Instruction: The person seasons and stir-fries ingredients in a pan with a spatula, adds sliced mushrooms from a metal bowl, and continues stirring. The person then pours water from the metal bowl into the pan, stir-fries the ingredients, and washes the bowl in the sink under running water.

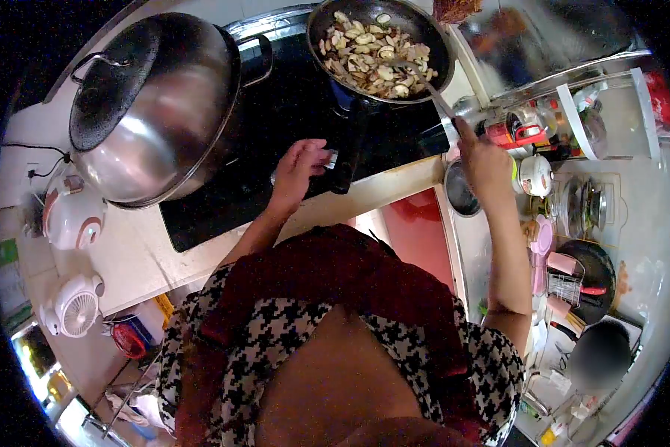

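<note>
My right hand [485, 164] is wrapped round the dark handle of a metal spatula [441, 98], whose head lies among the food in the wok. Sliced pieces that look like mushroom [372, 56] fill the middle of the dark wok [443, 52], which sits on the black stovetop [290, 104]. The wok's handle points toward me. Left of that handle, my left hand [304, 167] hovers over the front of the stovetop with its fingers loosely curled; whether it holds the small pale object beside its fingertips is unclear.
A big domed steel pot [167, 112] stands on the left of the stove. At far left are a white appliance [70, 216] and a small fan [76, 309]. Bottles, a white pot [535, 176] and a dark pan [596, 272] line the right side.
</note>
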Demonstrator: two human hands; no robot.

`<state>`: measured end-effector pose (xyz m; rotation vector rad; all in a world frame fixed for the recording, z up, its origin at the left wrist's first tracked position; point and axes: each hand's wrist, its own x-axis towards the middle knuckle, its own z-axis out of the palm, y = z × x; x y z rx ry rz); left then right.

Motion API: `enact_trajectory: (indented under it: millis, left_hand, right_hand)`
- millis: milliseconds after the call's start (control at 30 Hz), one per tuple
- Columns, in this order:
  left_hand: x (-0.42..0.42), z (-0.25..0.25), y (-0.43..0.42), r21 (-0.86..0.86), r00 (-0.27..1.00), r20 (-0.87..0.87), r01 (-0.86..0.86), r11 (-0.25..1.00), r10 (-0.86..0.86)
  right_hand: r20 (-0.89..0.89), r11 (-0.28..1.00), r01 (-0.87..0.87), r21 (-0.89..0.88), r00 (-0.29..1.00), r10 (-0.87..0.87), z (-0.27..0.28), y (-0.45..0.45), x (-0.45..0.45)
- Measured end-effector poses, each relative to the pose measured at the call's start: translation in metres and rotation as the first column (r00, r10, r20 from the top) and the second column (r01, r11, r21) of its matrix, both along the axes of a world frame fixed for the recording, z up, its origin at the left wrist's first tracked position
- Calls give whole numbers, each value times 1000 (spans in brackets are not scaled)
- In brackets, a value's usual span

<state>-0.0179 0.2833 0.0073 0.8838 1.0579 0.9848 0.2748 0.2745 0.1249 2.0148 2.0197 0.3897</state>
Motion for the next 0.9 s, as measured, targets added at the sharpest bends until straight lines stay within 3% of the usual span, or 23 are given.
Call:
enact_trajectory:
  millis: [33,100,200,267,333,400,433,467,533,567,633,700,800,900]
  left_hand:
    - [1,4,1,-119,976,214,78,990,-51]
    - [4,12,4,-287,794,605,292,912,-64]
    - [22,29,-5,-202,913,342,304,931,-224]
    - [21,21,-6,-12,932,208,307,952,-298]
    - [23,16,-6,-20,925,241,306,952,-293]
    - [26,15,-4,-221,881,424,325,919,-210]
    - [30,11,-6,-1,961,206,186,983,-182]
    - [38,2,-13,244,997,-1,79,967,-81]
    - [40,-4,-17,411,991,-136,66,909,-11]
    - [35,-4,-13,341,991,-91,119,932,-93]
    - [35,2,-12,45,986,113,120,992,-124]
    - [40,28,-8,-414,932,354,80,907,79]
    - [30,10,-3,-401,863,505,215,891,19]
    - [29,12,-5,-415,860,506,178,892,63]
  right_hand:
    - [-1,998,-50,26,999,50,-15,-5,8]
    - [24,1000,-11,9,1000,10,-27,3,-2]
    - [-35,1000,-12,21,999,13,-35,34,3]
    - [-78,994,-37,102,996,45,-20,43,11]
    - [-34,994,-18,104,999,21,-14,36,17]
    - [-69,996,23,87,998,-17,-14,28,23]
    - [-127,996,91,-14,988,-92,-13,19,22]
    - [-169,999,-4,43,986,12,-16,8,20]
    - [-234,970,-186,156,947,220,-27,-12,21]
    - [-309,986,-145,76,937,162,-17,-14,11]
    - [-191,994,-88,71,977,100,-29,0,21]
    - [-73,1000,19,20,997,-17,-22,21,19]
    - [-24,998,39,46,999,-38,8,28,34]
    - [-111,999,-36,0,993,36,73,-10,25]
